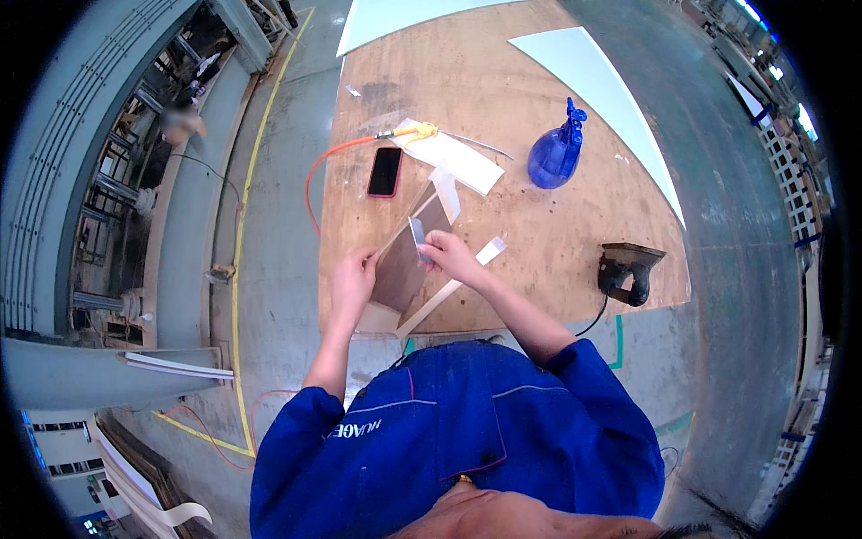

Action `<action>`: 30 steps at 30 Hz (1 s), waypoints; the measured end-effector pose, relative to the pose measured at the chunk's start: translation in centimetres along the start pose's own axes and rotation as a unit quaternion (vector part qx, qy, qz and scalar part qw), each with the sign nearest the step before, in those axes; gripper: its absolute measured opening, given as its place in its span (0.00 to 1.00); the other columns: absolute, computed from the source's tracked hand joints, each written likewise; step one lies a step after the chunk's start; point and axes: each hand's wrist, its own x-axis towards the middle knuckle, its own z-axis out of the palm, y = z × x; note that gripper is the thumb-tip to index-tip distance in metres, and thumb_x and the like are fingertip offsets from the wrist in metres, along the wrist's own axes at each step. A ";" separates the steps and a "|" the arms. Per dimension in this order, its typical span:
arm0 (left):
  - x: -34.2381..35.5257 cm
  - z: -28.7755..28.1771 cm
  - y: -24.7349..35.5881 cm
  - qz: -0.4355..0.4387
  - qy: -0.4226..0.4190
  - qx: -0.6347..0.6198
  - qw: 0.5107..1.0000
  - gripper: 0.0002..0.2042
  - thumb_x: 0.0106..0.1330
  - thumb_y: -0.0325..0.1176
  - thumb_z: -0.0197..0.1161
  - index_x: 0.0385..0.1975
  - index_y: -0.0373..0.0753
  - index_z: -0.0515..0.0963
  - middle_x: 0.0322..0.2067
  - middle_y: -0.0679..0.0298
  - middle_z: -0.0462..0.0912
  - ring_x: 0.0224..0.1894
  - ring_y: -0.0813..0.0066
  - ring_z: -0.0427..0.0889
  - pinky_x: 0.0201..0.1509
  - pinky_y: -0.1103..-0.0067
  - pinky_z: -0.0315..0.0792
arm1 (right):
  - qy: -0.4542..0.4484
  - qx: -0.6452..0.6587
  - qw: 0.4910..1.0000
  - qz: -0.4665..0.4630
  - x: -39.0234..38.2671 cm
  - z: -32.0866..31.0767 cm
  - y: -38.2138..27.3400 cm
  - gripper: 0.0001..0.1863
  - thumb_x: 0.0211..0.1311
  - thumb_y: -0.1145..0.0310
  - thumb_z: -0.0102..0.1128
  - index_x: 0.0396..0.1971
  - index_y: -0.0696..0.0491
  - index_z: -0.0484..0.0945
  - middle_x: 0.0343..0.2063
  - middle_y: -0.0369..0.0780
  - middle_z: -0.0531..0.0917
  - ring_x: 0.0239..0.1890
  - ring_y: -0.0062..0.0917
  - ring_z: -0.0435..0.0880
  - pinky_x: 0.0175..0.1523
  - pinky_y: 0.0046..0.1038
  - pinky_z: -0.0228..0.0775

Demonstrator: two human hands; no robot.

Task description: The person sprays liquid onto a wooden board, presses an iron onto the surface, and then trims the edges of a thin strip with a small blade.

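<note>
A dark brown rectangular panel (406,256) with a pale edge strip lies tilted on the wooden worktable (539,225). My left hand (352,280) grips the panel's left edge. My right hand (452,255) pinches a small grey blade-like scraper (417,235) against the panel's top face. A strip of pale film (446,193) curls up from the panel's far end.
On the table sit a black phone (385,172), a yellow-handled air nozzle (415,133) on an orange hose (314,180), a white sheet (453,157), a blue spray bottle (557,151) and a dark power tool (628,269). White boards (593,81) lie at the far side. Concrete floor surrounds the table.
</note>
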 end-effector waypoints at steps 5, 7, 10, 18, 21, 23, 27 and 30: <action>0.1 -0.1 -0.3 0.026 0.002 -0.029 0.999 0.06 0.55 0.27 0.59 0.32 0.36 0.79 0.29 0.55 0.79 0.29 0.64 0.79 0.34 0.75 0.72 | 0.001 -0.011 1.000 0.018 -0.4 0.2 -0.1 0.12 0.63 0.64 0.50 0.25 0.56 0.73 0.16 0.32 0.75 0.18 0.13 0.71 0.24 0.18 0.64; 0.1 -0.3 -0.2 -0.007 -0.003 -0.031 0.999 0.05 0.55 0.27 0.58 0.30 0.38 0.79 0.29 0.57 0.78 0.31 0.62 0.78 0.34 0.73 0.71 | -0.034 -0.051 0.998 0.007 -1.2 0.0 0.0 0.12 0.63 0.64 0.50 0.25 0.56 0.73 0.16 0.32 0.74 0.18 0.14 0.71 0.24 0.19 0.63; 0.2 0.2 -0.5 -0.007 -0.002 -0.030 1.000 0.05 0.55 0.28 0.57 0.29 0.39 0.79 0.29 0.58 0.78 0.32 0.60 0.78 0.34 0.72 0.71 | 0.017 -0.131 0.991 0.005 -1.3 -1.0 2.3 0.12 0.63 0.64 0.50 0.25 0.56 0.73 0.16 0.32 0.72 0.18 0.14 0.70 0.24 0.20 0.63; 0.0 -0.3 0.5 -0.001 -0.033 -0.046 0.998 0.06 0.57 0.32 0.57 0.27 0.37 0.78 0.27 0.57 0.78 0.29 0.62 0.78 0.32 0.73 0.71 | 0.088 -0.075 0.993 -0.023 1.9 -1.1 2.2 0.13 0.61 0.62 0.51 0.25 0.57 0.73 0.15 0.32 0.71 0.19 0.15 0.68 0.26 0.23 0.61; 0.4 -0.6 0.3 -0.054 -0.087 -0.114 0.988 0.10 0.61 0.36 0.56 0.26 0.34 0.77 0.23 0.55 0.78 0.26 0.64 0.79 0.30 0.73 0.70 | 0.049 -0.079 0.996 -0.006 1.5 -0.5 0.9 0.13 0.60 0.62 0.51 0.25 0.57 0.74 0.15 0.32 0.71 0.19 0.15 0.68 0.26 0.24 0.60; 1.8 -0.1 -1.1 -0.125 -0.131 -0.205 0.962 0.13 0.63 0.39 0.54 0.26 0.33 0.77 0.20 0.55 0.78 0.25 0.65 0.79 0.29 0.73 0.70 | 0.020 -0.098 0.995 -0.002 1.1 0.0 0.7 0.13 0.60 0.62 0.52 0.25 0.57 0.75 0.14 0.31 0.71 0.19 0.15 0.67 0.26 0.23 0.60; 6.7 0.2 0.2 -0.006 -0.127 -0.059 0.990 0.25 0.58 0.55 0.55 0.29 0.33 0.79 0.21 0.55 0.80 0.26 0.62 0.80 0.32 0.72 0.71 | 0.023 -0.068 0.997 0.012 -0.1 0.1 0.4 0.13 0.59 0.62 0.53 0.24 0.57 0.75 0.14 0.32 0.72 0.19 0.15 0.67 0.26 0.23 0.60; 10.9 0.8 2.2 0.024 -0.267 0.071 0.961 0.26 0.52 0.57 0.59 0.22 0.34 0.81 0.20 0.55 0.80 0.30 0.63 0.81 0.34 0.72 0.72 | 0.007 -0.075 0.997 0.013 -0.4 0.9 0.4 0.12 0.59 0.63 0.53 0.23 0.57 0.74 0.14 0.34 0.72 0.19 0.15 0.68 0.25 0.23 0.60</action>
